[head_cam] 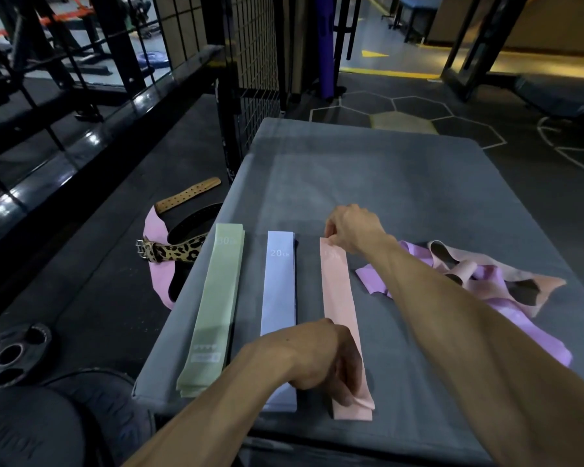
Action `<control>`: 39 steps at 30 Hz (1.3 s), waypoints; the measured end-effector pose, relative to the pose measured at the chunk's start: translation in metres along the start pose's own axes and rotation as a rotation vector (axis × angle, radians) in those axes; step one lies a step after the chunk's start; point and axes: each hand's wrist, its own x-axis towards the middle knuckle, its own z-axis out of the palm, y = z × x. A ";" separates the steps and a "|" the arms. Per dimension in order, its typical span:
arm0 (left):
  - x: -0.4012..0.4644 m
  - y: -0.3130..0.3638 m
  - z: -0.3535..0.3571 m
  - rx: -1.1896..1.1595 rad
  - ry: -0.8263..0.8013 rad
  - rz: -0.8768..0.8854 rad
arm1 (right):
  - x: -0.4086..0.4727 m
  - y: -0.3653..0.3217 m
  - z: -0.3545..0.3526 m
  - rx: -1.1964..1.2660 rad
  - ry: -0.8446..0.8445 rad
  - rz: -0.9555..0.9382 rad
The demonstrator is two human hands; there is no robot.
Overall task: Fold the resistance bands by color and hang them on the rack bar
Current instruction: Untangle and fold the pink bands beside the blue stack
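While the right forearm is crossing the lower right of the view, it is hiding part of the loose heap of purple and peach bands [506, 284] lying on the right side of the grey table [385, 170], so how many bands are tangled there is hard to say. The left hand [321, 358] is covering the near stretch of the pink band [338, 298], its fingers [346, 397] curling down and pinching the near end. The right hand [351, 227] is pinching the far end of the same band, fingers tucked under and mostly out of sight. That pink band is lying flat and straight, running away from the person, with faint white print near the far end that is too blurred to read. Just to its left, the blue band [279, 291] is lying parallel, marked "20 LB", its near end partly hidden by the left wrist. Further left, the green band [213, 305] is sitting in stacked layers with a "30" mark and a small label. Off the table's left edge, a leopard-print belt [172, 251] is resting on the floor with a pink strip [159, 257] beneath it, and a weight plate [11, 355] is being cut off at the frame's edge.
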 end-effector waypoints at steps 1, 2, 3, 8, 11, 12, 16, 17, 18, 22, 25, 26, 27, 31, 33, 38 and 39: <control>0.001 0.000 0.001 -0.003 -0.003 0.003 | 0.000 0.000 0.000 0.000 -0.006 0.004; 0.001 0.000 0.001 -0.003 -0.008 0.005 | 0.000 -0.001 0.001 -0.001 -0.010 0.009; 0.001 0.000 0.002 0.003 -0.013 0.006 | 0.000 -0.001 0.001 -0.004 -0.012 0.013; 0.002 0.000 0.002 0.009 -0.024 0.011 | 0.002 -0.005 0.001 -0.015 -0.014 0.035; 0.003 0.001 0.003 0.028 -0.038 0.013 | 0.003 -0.005 -0.002 -0.017 -0.017 0.045; 0.003 0.001 0.003 0.034 -0.045 0.014 | 0.002 -0.005 -0.002 -0.015 -0.025 0.047; 0.001 0.001 0.001 0.032 -0.049 0.005 | -0.004 -0.005 0.000 -0.009 -0.034 0.050; 0.000 0.000 0.000 0.027 -0.042 -0.001 | -0.007 -0.005 -0.001 -0.003 -0.026 0.049; -0.002 0.000 0.000 0.026 -0.033 -0.005 | -0.010 -0.003 -0.002 0.007 -0.015 0.046; -0.009 -0.003 -0.005 0.100 0.066 0.042 | -0.033 0.006 -0.015 0.098 0.052 0.053; -0.010 -0.008 -0.009 0.204 0.275 0.007 | -0.072 0.012 -0.026 0.191 -0.025 0.108; -0.011 -0.009 -0.009 0.241 0.333 -0.031 | -0.089 0.013 -0.027 0.227 -0.098 0.137; -0.012 -0.010 -0.008 0.274 0.367 -0.068 | -0.107 0.012 -0.027 0.256 -0.187 0.157; -0.012 -0.004 0.006 0.331 0.321 -0.125 | -0.162 0.011 -0.010 0.443 -0.555 0.244; -0.011 0.004 0.013 0.342 0.258 -0.122 | -0.183 0.009 -0.003 0.556 -0.613 0.244; -0.013 0.014 0.022 0.342 0.235 -0.114 | -0.209 0.006 0.003 0.791 -0.580 0.204; -0.013 0.013 0.022 0.327 0.235 -0.113 | -0.211 0.007 0.003 0.802 -0.572 0.207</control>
